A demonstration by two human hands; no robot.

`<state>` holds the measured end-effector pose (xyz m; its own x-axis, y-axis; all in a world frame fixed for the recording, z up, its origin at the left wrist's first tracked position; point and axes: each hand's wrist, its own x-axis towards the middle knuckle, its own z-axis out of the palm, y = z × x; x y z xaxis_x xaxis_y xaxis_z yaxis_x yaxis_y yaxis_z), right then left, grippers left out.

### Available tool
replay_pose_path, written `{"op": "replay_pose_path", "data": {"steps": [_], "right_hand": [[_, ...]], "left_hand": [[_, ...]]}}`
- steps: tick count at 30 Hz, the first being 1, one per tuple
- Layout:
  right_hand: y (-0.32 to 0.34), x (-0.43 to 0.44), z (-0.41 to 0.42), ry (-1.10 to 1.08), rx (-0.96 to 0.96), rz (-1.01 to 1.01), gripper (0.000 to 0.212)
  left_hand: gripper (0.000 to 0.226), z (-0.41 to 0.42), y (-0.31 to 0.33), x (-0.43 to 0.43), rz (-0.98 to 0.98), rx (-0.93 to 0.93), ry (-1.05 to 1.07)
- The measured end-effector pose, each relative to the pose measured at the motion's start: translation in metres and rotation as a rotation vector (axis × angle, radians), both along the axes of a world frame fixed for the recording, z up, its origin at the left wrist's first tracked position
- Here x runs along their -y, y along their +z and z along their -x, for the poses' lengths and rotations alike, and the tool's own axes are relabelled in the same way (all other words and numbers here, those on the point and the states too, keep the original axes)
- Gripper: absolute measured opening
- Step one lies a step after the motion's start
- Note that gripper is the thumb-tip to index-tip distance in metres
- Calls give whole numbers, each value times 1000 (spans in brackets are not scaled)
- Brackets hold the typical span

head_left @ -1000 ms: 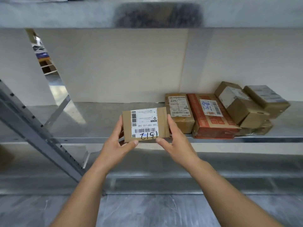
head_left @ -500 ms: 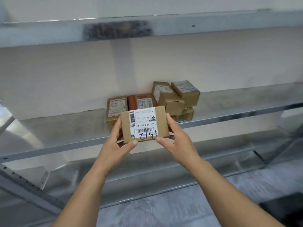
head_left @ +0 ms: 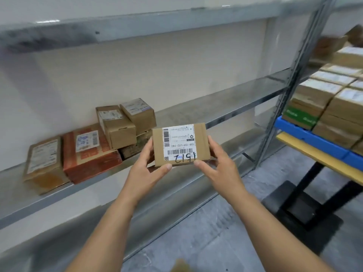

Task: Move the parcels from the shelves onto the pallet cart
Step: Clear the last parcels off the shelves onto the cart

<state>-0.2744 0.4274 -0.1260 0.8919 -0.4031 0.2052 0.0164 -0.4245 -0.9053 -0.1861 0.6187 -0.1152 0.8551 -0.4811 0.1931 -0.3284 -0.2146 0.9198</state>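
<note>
I see a small brown parcel (head_left: 180, 144) up in the air, just in front of the shelf (head_left: 225, 103) and not touching it; its white label faces me, with "1512" written on it upside down. The left grip (head_left: 146, 169) pinches the parcel's left side, thumb on the near bottom edge, fingers curled round the back; the right grip (head_left: 221, 167) pinches the right side the same way, thumb at the near bottom corner; both bare arms come up from the bottom of my view.

More parcels sit in a bunch on the shelf, behind the held one and off to its left; a tan parcel (head_left: 43, 163) lies farthest left, right beside a red parcel (head_left: 90, 154); a small box (head_left: 116, 127) sits tilted on the red one; a smaller box (head_left: 139, 112) sits close beside it, and I cannot tell if they touch; a dark flat parcel (head_left: 135, 148) lies under them.

At the right end of the shelf stands a grey metal post (head_left: 290, 85); past it is the pallet cart (head_left: 314, 156), with a yellow deck and a blue pallet (head_left: 306, 132) on top; stacked boxes (head_left: 318, 95) fill the pallet; the held parcel is apart from the cart, to its left; the grey floor (head_left: 206, 242) lies below.
</note>
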Motion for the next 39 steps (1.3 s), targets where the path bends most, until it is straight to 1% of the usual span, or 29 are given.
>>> {"op": "replay_pose_path", "data": {"steps": [4, 13, 19, 25, 27, 30, 33, 39], "right_hand": [[-8, 39, 12, -107, 2, -34, 72], [-2, 153, 13, -342, -1, -4, 71], [18, 232, -4, -499, 12, 9, 73], [37, 319, -23, -658, 46, 47, 67], [45, 345, -29, -702, 68, 42, 69], [52, 377, -33, -763, 94, 32, 66], [56, 402, -30, -821, 90, 63, 59], [65, 455, -16, -903, 95, 118, 54]], "left_hand": [[85, -9, -5, 51, 20, -38, -100], [79, -44, -11, 194, 95, -61, -324], [78, -78, 11, 293, 105, -70, -448], [71, -109, 33, 402, 118, -46, -558], [70, -119, 42, 437, 123, -36, -607], [70, -129, 50, 482, 107, 11, -680], [72, -131, 52, 520, 70, 46, -719], [70, -124, 62, 592, 36, 97, -808]]}}
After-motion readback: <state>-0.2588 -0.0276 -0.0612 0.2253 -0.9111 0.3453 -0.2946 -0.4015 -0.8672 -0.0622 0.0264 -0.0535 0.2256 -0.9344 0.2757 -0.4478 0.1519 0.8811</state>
